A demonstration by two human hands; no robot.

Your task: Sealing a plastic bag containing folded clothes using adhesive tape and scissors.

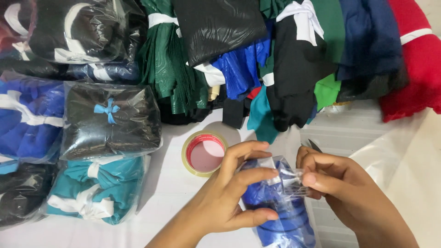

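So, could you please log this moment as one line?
both hands: left, right | hold clear-bagged blue cloth bundle | red-cored tape roll beside

Royal blue cloth bundle (280,216) in clear wrap, red-cored tape roll (204,154), teal packet (98,188), black packet (110,119)

Both hands grip a clear bag of blue cloth (280,206) — left hand (229,193) wrapped round it, right hand (335,183) pinching its top; a tape roll (204,154) lies just beyond the left fingers.
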